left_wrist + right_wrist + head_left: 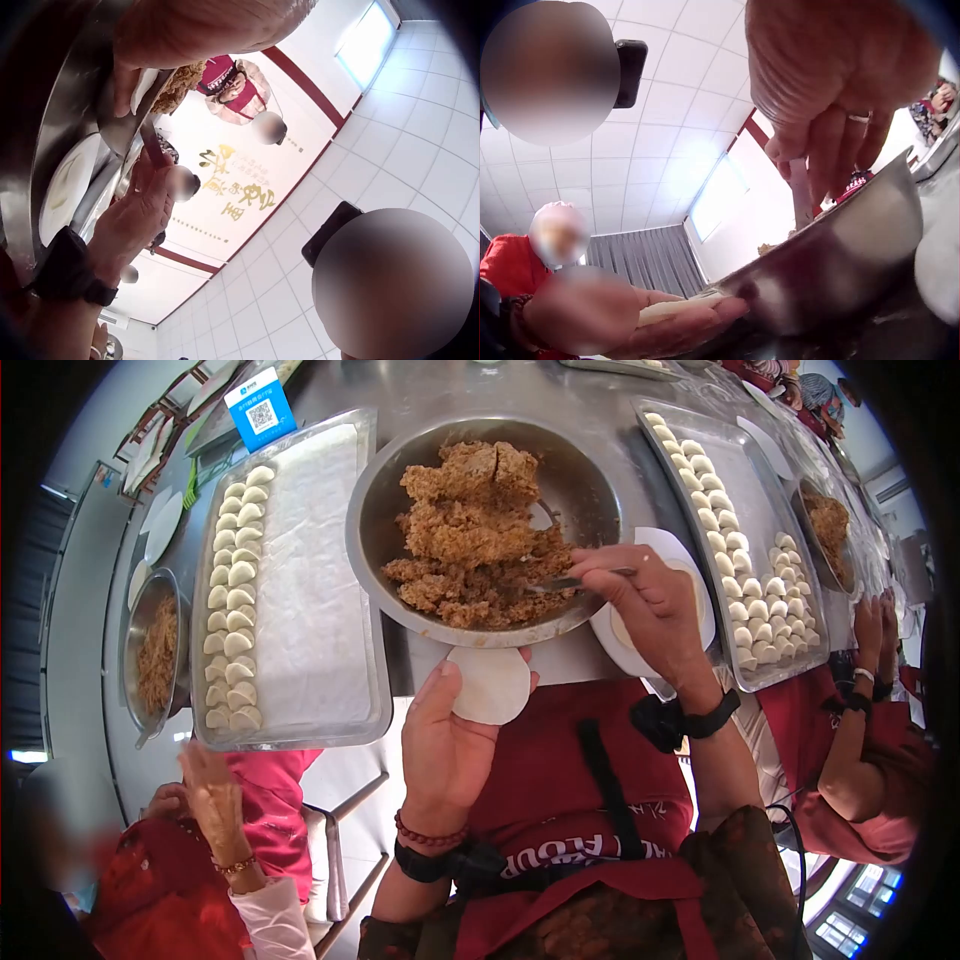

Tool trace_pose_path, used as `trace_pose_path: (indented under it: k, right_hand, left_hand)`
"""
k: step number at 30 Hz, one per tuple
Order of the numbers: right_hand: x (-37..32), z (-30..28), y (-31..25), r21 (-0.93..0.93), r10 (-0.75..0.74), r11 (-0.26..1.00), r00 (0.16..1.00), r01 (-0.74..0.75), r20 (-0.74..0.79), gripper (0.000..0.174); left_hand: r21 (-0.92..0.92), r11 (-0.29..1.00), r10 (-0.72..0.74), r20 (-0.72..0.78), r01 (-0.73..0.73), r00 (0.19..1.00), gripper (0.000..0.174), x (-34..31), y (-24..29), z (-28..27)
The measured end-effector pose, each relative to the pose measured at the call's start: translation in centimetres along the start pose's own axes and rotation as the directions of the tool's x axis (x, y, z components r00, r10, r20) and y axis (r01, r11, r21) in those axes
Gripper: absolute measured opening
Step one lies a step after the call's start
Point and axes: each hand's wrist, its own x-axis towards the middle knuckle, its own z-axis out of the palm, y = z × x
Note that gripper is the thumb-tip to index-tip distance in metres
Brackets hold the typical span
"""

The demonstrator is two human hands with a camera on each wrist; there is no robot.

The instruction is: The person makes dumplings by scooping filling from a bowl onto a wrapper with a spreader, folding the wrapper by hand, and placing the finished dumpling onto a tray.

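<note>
Left hand (445, 735) carries a round white dough wrapper (489, 684) flat on straight fingers beside the round steel bowl (372, 520); my right hand (650, 610) pinches a thin metal spatula (575, 582) in its brown filling (470, 540).

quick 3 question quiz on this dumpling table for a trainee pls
1. True or false: the round wrapper lying on the left hand is bare.
2. The utensil gripped by the right hand reaches into: A) the metal bowl of filling B) a glass of water C) a frying pan.
3. Fill in: on the tray left of the bowl, the dumplings line its ___ side.
Key: 1 true; 2 A; 3 left.
</note>
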Motion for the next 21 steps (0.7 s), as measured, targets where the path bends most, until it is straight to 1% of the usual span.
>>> trace_pose_path:
  k: [1,4,7,10,13,16,19,21]
  right_hand:
    - [0.0,0.1,0.2,-0.043,-0.021,0.999,1.000,0.022,0.020,0.012]
    - [-0.1,-0.1,0.4,-0.004,-0.021,1.000,0.997,0.021,0.070,0.012]
    - [-0.1,-0.4,0.4,0.091,0.039,0.995,0.994,-0.048,0.098,0.013]
    - [-0.5,-0.4,0.0,0.278,0.195,0.936,0.975,-0.218,0.106,0.018]
    - [-0.9,-0.7,-0.4,0.274,0.206,0.934,0.972,-0.231,0.117,0.022]
    - [-1.9,-0.3,-0.7,0.419,0.258,0.872,0.965,-0.253,0.048,0.023]
    - [-2.6,0.0,-1.3,0.507,0.307,0.816,0.951,-0.275,0.022,0.022]
    - [-3.1,0.0,-2.4,0.481,0.321,0.833,0.947,-0.275,-0.013,0.021]
  left_hand:
    - [0.004,1.000,-0.007,0.000,0.007,1.000,0.047,0.0,-0.1,0.1]
    - [0.014,1.000,-0.010,0.017,0.010,1.000,0.048,0.2,-0.1,0.3]
    - [-0.001,1.000,-0.008,0.022,0.008,1.000,0.048,0.2,-0.1,0.6]
    - [-0.048,0.999,-0.018,0.020,0.019,1.000,0.048,0.3,-0.2,0.7]
    - [-0.062,0.998,-0.012,0.008,0.012,1.000,0.048,0.1,-0.1,1.0]
    - [-0.062,0.998,0.002,0.002,-0.002,1.000,0.048,0.0,0.1,1.6]
    - [-0.050,0.999,-0.002,0.004,0.002,1.000,0.049,-0.1,0.4,2.0]
    - [-0.039,0.999,-0.001,0.008,0.002,1.000,0.050,-0.1,0.6,2.1]
